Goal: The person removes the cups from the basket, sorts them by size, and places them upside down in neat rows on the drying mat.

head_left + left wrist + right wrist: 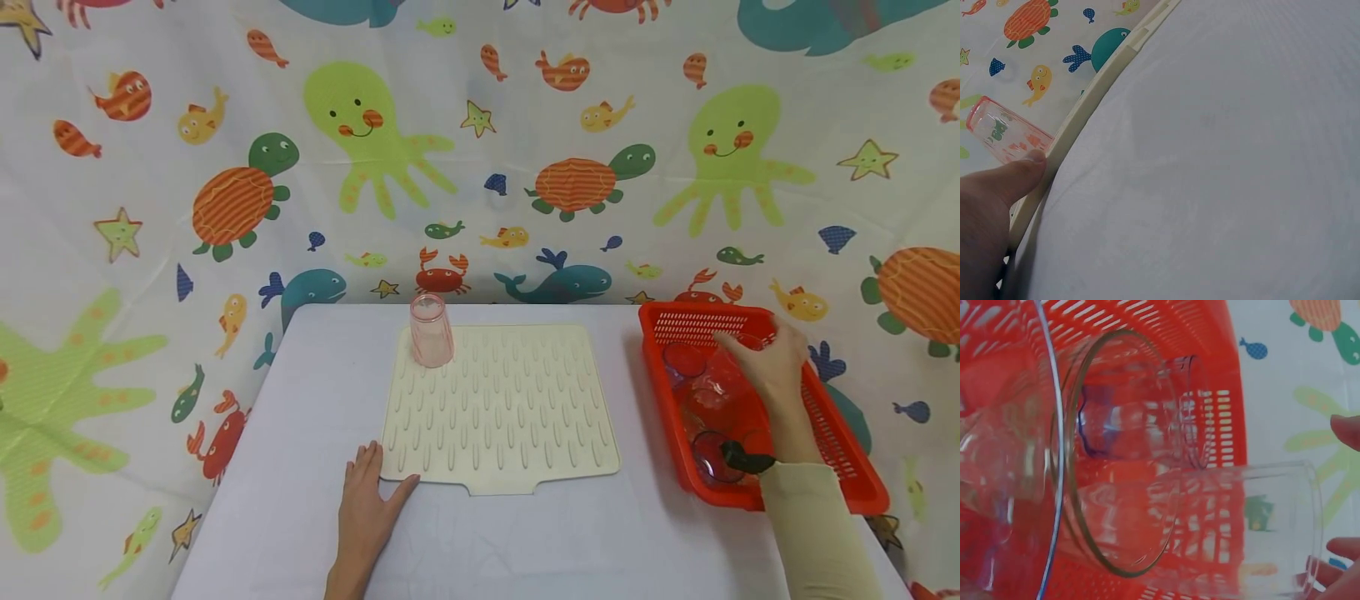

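Note:
My left hand (365, 504) lies with fingers extended at the near left corner of a cream ridged draining board (502, 482). Its thumb (1025, 172) rests along the board's edge in the left wrist view. A pink-tinted clear tumbler (431, 333) stands upright at the board's far left corner. On the right, my right hand (774, 362) reaches over a red plastic basket (678, 454) of clear glassware. In the right wrist view its fingertips are right at the rim of a clear printed cup (1275, 531), with the thumb spread apart from it.
Inside the basket are several clear vessels, among them a wide glass bowl (1125, 550) and a purple-rimmed one (716, 457). A white cloth (300, 400) covers the table. Behind it hangs a curtain (480, 250) printed with sea animals.

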The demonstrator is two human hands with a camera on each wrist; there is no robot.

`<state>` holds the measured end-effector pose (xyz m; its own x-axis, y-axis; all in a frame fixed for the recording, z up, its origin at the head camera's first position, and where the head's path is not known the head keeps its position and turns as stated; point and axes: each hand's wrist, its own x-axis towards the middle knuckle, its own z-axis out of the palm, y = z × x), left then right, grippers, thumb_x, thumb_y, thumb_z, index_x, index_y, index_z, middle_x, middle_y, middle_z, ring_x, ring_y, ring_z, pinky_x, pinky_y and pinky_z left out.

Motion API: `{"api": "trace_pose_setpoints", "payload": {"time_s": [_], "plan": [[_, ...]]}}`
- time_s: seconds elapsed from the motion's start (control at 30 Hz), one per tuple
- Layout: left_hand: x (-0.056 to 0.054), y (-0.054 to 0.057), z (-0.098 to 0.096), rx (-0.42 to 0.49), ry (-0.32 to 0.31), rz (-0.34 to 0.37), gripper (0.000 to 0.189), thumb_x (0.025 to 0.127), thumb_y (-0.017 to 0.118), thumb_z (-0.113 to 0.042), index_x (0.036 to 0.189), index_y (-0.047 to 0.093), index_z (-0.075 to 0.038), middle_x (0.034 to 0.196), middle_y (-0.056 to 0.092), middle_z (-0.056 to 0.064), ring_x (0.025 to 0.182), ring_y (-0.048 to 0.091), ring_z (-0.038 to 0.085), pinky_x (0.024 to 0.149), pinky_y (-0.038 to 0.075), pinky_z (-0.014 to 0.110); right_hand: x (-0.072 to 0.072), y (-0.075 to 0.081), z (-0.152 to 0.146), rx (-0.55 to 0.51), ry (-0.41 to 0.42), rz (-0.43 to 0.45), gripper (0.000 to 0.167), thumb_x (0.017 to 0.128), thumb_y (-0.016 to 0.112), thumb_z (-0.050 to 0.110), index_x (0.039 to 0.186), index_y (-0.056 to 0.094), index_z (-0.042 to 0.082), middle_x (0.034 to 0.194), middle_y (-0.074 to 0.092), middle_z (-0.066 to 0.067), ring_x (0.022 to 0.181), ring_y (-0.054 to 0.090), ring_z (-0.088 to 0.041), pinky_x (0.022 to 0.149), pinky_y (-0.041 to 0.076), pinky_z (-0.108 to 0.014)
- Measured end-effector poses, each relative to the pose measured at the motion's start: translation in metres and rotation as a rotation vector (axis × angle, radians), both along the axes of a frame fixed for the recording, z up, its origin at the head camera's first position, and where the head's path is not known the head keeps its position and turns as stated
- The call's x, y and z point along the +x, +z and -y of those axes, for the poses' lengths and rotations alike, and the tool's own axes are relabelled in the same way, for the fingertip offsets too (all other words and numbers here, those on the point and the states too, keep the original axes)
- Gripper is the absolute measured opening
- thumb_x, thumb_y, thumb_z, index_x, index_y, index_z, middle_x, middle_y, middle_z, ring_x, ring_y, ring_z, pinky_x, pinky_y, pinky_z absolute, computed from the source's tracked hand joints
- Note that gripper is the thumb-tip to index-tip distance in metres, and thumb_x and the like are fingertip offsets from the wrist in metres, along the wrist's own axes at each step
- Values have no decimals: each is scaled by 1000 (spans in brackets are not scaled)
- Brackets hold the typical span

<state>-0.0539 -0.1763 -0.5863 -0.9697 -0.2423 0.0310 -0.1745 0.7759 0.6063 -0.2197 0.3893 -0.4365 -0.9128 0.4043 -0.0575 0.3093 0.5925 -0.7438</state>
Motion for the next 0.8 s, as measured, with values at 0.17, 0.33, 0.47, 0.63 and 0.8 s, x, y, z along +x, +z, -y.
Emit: {"api": "trace_pose_setpoints", "payload": {"time_s": [0.17, 0.33, 0.47, 0.63, 0.8], "plan": [[0, -2, 1, -4, -2, -4, 96, 82, 78, -52, 148, 41, 7, 158, 38, 23, 152, 26, 39, 131, 14, 48, 0, -6, -5, 24, -15, 24, 105, 90, 64, 55, 160, 6, 4, 165, 6, -26, 148, 11, -48, 111, 29, -79], [0, -2, 1, -5, -4, -9, 96, 82, 78, -51, 148, 41, 8, 158, 39, 23, 152, 26, 40, 131, 15, 48, -2, -13, -9, 16, -32, 32, 103, 89, 65, 57, 159, 10, 3, 163, 11, -28, 146, 14, -47, 110, 34, -77], [0, -2, 1, 1, -4, -14, 94, 82, 79, -50, 147, 41, 8, 157, 39, 23, 152, 26, 40, 131, 14, 48, -1, -18, -11, -27, -38, 55, 107, 90, 64, 58, 160, 3, 5, 164, 7, -27, 147, 15, -50, 111, 33, -76], [0, -2, 0, -2, -3, -16, 95, 82, 79, -50, 147, 42, 8, 157, 39, 24, 152, 27, 40, 131, 15, 49, 3, -20, -12, -68, -57, 97, 112, 88, 64, 61, 160, -2, 7, 166, 5, -26, 147, 16, -50, 112, 33, -75], [-1, -3, 1, -9, -4, -22, 94, 82, 79, -50, 147, 42, 8, 157, 40, 24, 152, 27, 40, 131, 15, 49, 7, -20, -9, -96, -67, 123, 120, 81, 68, 69, 161, 1, 10, 166, 13, -23, 145, 24, -48, 109, 39, -73]]}}
